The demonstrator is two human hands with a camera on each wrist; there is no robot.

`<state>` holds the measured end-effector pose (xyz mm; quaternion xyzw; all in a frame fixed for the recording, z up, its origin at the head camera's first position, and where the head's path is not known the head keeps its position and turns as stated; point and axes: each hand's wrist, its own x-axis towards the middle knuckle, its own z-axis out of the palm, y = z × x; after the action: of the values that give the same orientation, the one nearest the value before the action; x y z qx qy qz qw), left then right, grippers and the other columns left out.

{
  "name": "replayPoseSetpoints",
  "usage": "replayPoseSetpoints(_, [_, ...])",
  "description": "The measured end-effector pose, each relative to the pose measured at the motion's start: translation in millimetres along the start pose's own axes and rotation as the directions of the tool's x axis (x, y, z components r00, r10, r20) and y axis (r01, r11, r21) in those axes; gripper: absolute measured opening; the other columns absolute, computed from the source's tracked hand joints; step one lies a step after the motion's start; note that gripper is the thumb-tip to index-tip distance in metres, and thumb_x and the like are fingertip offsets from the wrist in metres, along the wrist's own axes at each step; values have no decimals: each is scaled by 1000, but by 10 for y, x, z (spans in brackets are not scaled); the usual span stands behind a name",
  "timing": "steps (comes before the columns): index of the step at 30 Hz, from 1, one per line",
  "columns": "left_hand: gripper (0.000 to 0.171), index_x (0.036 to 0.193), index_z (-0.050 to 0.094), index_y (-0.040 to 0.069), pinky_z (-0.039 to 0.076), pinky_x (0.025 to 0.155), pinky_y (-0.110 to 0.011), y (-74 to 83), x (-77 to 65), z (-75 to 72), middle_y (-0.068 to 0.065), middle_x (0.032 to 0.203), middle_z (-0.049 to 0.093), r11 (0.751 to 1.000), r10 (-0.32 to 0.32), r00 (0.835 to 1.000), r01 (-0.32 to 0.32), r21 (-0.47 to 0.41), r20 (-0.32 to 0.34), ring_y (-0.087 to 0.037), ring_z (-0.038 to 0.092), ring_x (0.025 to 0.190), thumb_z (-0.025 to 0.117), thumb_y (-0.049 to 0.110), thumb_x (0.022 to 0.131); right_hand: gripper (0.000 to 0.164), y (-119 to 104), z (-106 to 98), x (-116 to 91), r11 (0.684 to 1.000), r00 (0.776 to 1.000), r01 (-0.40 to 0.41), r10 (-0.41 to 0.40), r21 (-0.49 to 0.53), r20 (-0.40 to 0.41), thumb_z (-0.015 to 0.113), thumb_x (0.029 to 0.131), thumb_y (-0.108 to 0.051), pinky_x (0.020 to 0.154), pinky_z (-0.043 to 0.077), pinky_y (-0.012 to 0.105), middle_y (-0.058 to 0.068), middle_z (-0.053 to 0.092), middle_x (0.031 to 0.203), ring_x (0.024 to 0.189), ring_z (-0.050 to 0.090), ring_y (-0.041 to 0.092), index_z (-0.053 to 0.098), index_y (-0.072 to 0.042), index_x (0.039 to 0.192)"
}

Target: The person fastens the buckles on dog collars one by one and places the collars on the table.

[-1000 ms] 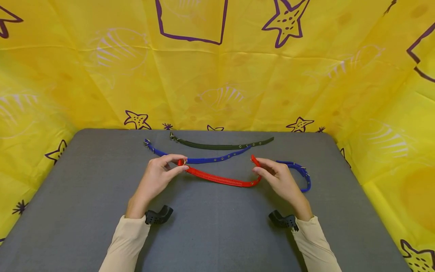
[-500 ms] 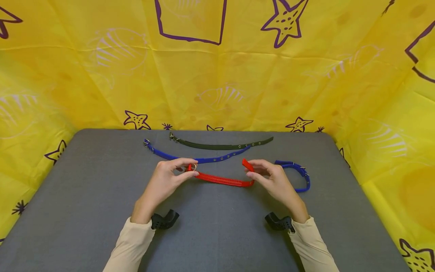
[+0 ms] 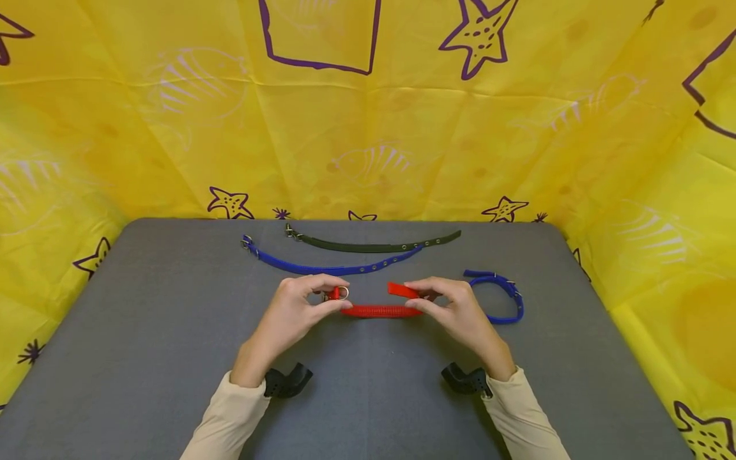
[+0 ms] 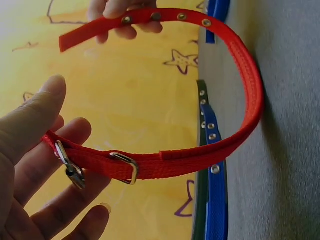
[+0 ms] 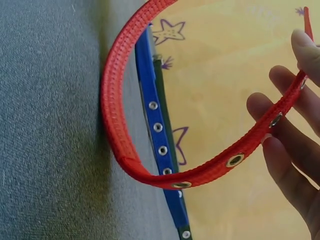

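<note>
A red collar [image 3: 379, 312] is bent into an upward-open loop between both hands, its padded middle lowest. My left hand [image 3: 299, 310] pinches the end with the metal buckle [image 4: 70, 167] and D-ring [image 4: 127, 168] between thumb and fingers. The other end, a strap with metal eyelets [image 5: 235, 160], is pinched by my right hand [image 3: 454, 310], and its tip points left toward the buckle. A gap separates the two ends. In the left wrist view, the buckle hangs beside my fingers [image 4: 55, 205].
Behind the hands a blue collar [image 3: 322, 269] and a dark green collar [image 3: 356, 246] lie stretched out on the grey table [image 3: 144, 319], overlapping at their right ends. A second blue collar [image 3: 520, 306] lies looped to the right. A yellow patterned cloth [image 3: 368, 128] encloses the back and sides.
Both hands have moved toward each other and slightly nearer the body, bending the red collar further. Its eyelet end has swung to point left. The other collars stay put.
</note>
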<state>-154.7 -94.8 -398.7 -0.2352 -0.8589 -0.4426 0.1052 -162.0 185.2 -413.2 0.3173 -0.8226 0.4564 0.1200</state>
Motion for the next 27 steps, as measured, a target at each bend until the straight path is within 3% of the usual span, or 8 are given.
replayPoseSetpoints(11, [25, 96, 69, 25, 49, 70, -23, 90, -11, 115, 13, 84, 68, 994, 71, 997, -69, -89, 21, -1, 58, 73, 75, 30, 72, 28, -28, 131, 2, 999, 999, 34, -34, 9, 35, 75, 71, -8, 55, 48, 23, 6, 70, 85, 64, 58, 6, 70, -5, 99])
replayPoseSetpoints(18, [27, 95, 66, 24, 46, 60, -22, 124, -13, 167, 12, 80, 67, 996, 41, 998, -37, -77, 53, 0, 59, 69, 76, 31, 71, 25, -46, 196, -1, 999, 999, 35, -35, -13, 35, 74, 73, -14, 51, 45, 19, 3, 70, 85, 63, 55, 3, 71, -10, 98])
replayPoseSetpoints(27, [26, 93, 65, 25, 47, 63, -21, 127, -26, 204, 11, 83, 70, 995, 35, 996, -27, -96, 79, 1, 62, 72, 75, 34, 71, 23, -65, 262, 2, 995, 994, 96, -96, 3, 45, 72, 77, -17, 57, 43, 14, 1, 70, 88, 67, 55, 4, 70, -12, 99])
